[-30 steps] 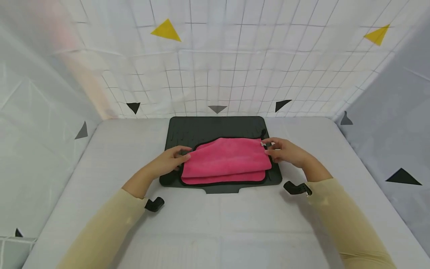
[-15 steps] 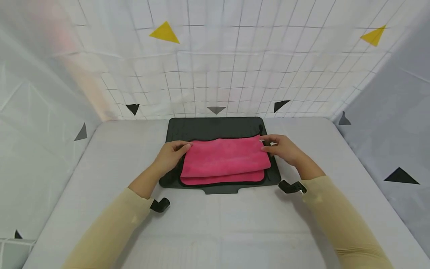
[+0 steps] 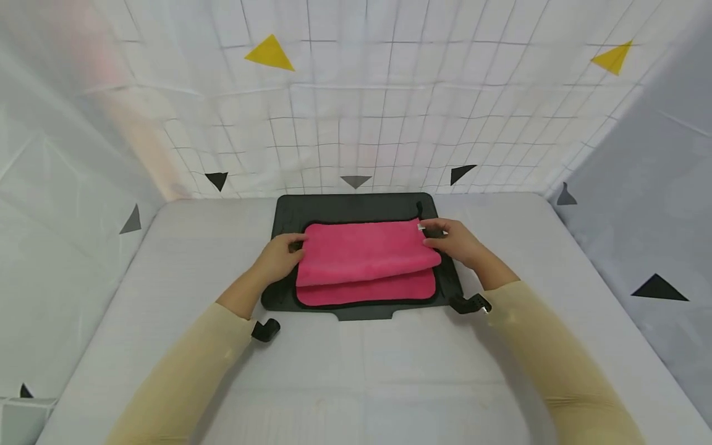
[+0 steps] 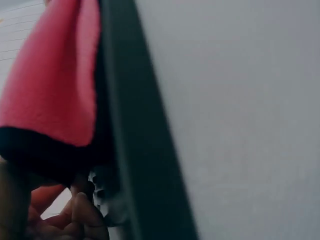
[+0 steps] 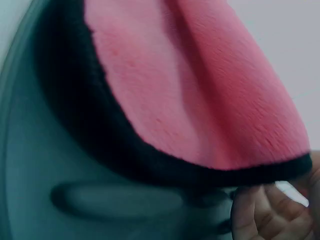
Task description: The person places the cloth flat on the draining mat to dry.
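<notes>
Head view: both hands on a folded pink plush cloth with black trim point(image 3: 361, 247), one at each short side. Cloth spans the gap between the left and right fingers, above the dark grooved mat point(image 3: 350, 207).

Left hand point(image 3: 276, 258): fingers point(image 4: 89, 216) pinched on the cloth's left edge, thumb nearer the body than the index. Left wrist view has the fingertips tucked below the black trim, mat rim right next to them. That view is dim, exact contact blurred.

Right hand point(image 3: 458, 241): fingers point(image 5: 245, 215) pinched on the right edge near the far corner. White tag point(image 3: 421, 227) right at the fingertips, black hanging loop point(image 3: 419, 209) just beyond them. Right wrist view puts the trim between thumb and fingers, mat groove point(image 5: 120, 200) below and beside them.

Upper layer's near edge sits closer to the body than both sets of fingers; lower layer sticks out past it, nearer still. Mat lies on the white surface point(image 3: 361, 364), spout tab point(image 3: 364, 315) on the body side of the fingers. Gridded sheet point(image 3: 328, 133) hangs beyond the fingers.
</notes>
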Available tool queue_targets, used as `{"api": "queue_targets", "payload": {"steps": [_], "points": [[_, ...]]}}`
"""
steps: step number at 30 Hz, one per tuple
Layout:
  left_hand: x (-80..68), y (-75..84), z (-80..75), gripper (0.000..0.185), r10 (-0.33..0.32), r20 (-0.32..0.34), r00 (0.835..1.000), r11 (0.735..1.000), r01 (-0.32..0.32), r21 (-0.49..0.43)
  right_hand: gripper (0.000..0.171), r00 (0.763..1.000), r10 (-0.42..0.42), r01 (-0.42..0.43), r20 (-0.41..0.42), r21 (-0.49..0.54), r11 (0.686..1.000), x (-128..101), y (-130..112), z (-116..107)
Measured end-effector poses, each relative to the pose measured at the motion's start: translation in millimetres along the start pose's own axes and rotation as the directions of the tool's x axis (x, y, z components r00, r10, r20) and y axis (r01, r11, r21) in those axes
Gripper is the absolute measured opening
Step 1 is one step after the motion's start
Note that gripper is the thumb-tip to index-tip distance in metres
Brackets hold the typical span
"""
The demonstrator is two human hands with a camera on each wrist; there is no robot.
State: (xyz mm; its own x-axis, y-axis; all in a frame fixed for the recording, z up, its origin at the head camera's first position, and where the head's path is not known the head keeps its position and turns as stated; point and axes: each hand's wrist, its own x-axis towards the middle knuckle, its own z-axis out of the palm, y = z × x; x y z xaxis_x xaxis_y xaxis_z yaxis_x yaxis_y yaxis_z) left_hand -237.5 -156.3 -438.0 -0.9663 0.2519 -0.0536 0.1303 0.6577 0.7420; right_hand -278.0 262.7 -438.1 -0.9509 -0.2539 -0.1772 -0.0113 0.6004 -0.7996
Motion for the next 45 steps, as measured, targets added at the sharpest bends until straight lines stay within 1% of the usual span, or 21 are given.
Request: {"api": "queue_targets", "payload": {"steps": [1, 3, 7, 12, 14, 18, 20, 25, 29, 34, 38, 42, 45], "points": [[2.1, -1.2, 0.2, 0.042, -0.006, 0.030, 1.000, 0.999, 0.005, 0.037, 0.051, 1.000, 0.000, 0.001, 0.016, -0.029, 1.000, 2.3, -0.2, 1.3], [6.5, -2.1, -0.2, 0.041, -0.008, 0.063, 0.998, 0.997, 0.003, 0.071, 0.049, 1.000, -0.008, 0.010, 0.026, -0.063, 0.998, 6.2, -1.7, 2.8], [13.1, 1.0, -4.1, 0.038, 0.003, 0.066, 0.998, 0.997, -0.008, 0.071, 0.048, 0.999, -0.023, 0.025, 0.030, -0.071, 0.997, 11.2, -5.9, 2.5], [17.5, 2.0, -4.1, 0.036, 0.017, 0.087, 0.996, 0.998, -0.023, 0.066, 0.047, 0.999, 0.008, -0.004, 0.042, -0.083, 0.997, 16.9, -5.5, 1.6], [18.7, 1.2, -3.6, 0.036, 0.026, 0.070, 0.997, 0.997, -0.031, 0.069, 0.047, 0.999, 0.010, -0.006, 0.037, -0.097, 0.995, 17.3, -5.9, 0.2], [21.7, 2.6, -5.4, 0.034, 0.034, 0.000, 0.999, 0.997, -0.034, 0.069, 0.046, 1.000, -0.010, 0.010, 0.007, -0.100, 0.995, 16.6, -8.8, -5.9], [23.8, 5.7, -7.5, 0.034, 0.027, -0.033, 0.999, 0.998, -0.025, 0.056, 0.046, 1.000, -0.014, 0.013, -0.015, -0.093, 0.996, 16.8, -10.8, -10.1], [35.1, 10.1, -10.7, 0.035, 0.033, -0.100, 0.994, 0.999, -0.032, 0.019, 0.049, 0.997, -0.025, 0.020, -0.068, -0.073, 0.997, 21.6, -16.3, -19.6], [45.9, 6.0, -11.5, 0.036, 0.033, -0.141, 0.989, 0.999, -0.034, -0.004, 0.051, 0.994, -0.030, 0.027, -0.106, -0.033, 0.999, 31.4, -20.3, -22.5], [52.5, 1.7, -12.5, 0.041, 0.016, -0.172, 0.985, 1.000, -0.020, -0.022, 0.051, 0.993, -0.018, 0.022, -0.115, 0.029, 0.999, 43.8, -24.9, -18.2], [56.3, 0.5, -10.8, 0.042, 0.001, -0.197, 0.980, 1.000, -0.007, -0.028, 0.051, 0.992, -0.001, 0.008, -0.128, 0.055, 0.998, 52.7, -23.5, -15.2], [61.7, -0.7, -7.2, 0.043, -0.021, -0.201, 0.979, 0.999, 0.015, -0.030, 0.051, 0.992, 0.001, 0.007, -0.130, 0.059, 0.998, 59.8, -20.2, -13.1], [65.3, -0.8, -5.1, 0.044, -0.041, -0.188, 0.981, 0.999, 0.037, -0.026, 0.051, 0.992, 0.000, 0.005, -0.123, 0.037, 0.999, 64.3, -17.7, -11.5]]}}
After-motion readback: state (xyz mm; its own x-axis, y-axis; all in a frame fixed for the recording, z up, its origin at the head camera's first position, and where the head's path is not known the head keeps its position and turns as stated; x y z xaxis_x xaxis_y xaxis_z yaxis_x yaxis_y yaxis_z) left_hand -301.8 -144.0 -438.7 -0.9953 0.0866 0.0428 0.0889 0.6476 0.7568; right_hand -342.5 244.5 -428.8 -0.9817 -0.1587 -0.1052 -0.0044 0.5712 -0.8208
